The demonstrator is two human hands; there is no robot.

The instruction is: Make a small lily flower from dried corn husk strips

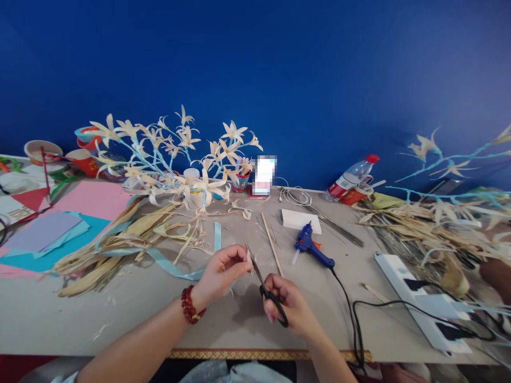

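Note:
Thumb and fingers of my left hand (223,270) pinch a small pale strip of dried husk (250,260) above the table. My right hand (288,304) grips a pair of scissors (260,277) by the black handles, and the blades point up and away beside the strip. Whether the blades touch the husk is hard to make out. Just beyond the scissors lies a thin wooden stick (272,242). A light blue ribbon (171,265) curls over the table left of my left hand, near a bundle of dried husks (96,258).
Right of my hands are a blue glue gun (309,244) on its cord, a white card (290,219) and a white power strip (415,303). Husk flowers on blue stems (154,159) stand behind, near a lit phone (263,175). A bottle (351,178) leans by the wall.

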